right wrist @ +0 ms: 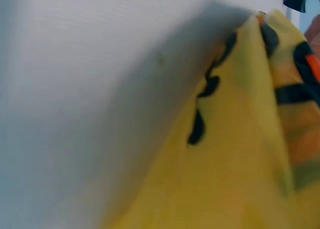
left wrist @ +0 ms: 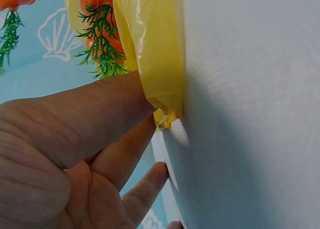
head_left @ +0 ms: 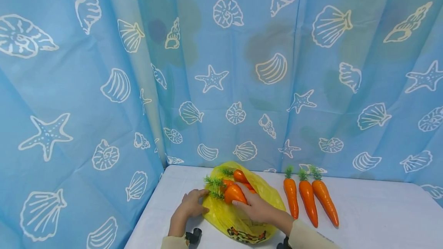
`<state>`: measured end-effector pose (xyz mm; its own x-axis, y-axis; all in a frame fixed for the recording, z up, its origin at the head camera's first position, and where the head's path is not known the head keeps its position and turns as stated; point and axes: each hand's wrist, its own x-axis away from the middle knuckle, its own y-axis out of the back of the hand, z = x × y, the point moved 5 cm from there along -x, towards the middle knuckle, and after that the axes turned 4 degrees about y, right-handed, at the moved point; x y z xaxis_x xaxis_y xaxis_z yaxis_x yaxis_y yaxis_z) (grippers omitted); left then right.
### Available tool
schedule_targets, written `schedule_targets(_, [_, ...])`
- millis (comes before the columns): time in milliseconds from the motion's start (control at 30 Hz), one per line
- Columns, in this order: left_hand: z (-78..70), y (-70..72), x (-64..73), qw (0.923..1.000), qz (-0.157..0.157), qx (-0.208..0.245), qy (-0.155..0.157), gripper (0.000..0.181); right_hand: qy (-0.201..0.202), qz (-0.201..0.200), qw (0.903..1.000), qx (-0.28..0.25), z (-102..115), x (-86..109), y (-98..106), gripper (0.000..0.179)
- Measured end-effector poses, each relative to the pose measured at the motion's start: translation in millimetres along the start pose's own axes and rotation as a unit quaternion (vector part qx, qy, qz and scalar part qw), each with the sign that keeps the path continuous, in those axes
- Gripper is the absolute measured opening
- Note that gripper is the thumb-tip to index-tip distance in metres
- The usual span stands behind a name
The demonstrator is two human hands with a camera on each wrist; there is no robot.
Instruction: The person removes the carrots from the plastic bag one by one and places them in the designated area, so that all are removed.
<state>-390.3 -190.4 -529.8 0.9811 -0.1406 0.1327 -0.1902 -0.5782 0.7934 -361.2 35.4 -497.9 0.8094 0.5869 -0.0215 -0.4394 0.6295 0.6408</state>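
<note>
Head view: your right hand (head_left: 254, 206) curls round a glossy orange, green-topped carrot (head_left: 234, 194); your left hand (head_left: 192, 203) pinches a thin yellow plastic bag (head_left: 221, 215), other fingers spread.

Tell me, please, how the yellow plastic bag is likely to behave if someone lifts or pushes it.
The yellow plastic bag will probably be floppy, since its thin film wrinkles and folds. It may feel rather slippery, given the glossy sheen in the left wrist view. Its mouth gapes, so the carrots inside could slide out if it tips.
</note>
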Motion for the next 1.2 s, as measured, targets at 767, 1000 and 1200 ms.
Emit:
schedule_targets(767, [0.1, -1.5, 0.1, 0.9998, 0.000, -0.003, 0.021, 0.057, -0.017, -0.033, 0.9975, -0.060, -2.5, 5.5, 27.3, 0.070])
schedule_targets(1000, [2.1, -1.9, -1.1, 0.9995, -0.006, 0.002, 0.030, 0.057, -0.019, -0.040, 0.9957, -0.081, -1.5, 11.4, 36.5, 0.072])
schedule_targets(1200, [1.2, -1.2, -0.1, 0.9996, -0.005, -0.002, 0.028, 0.057, -0.033, -0.047, 0.9948, -0.084, -4.6, 18.4, 47.0, 0.072])
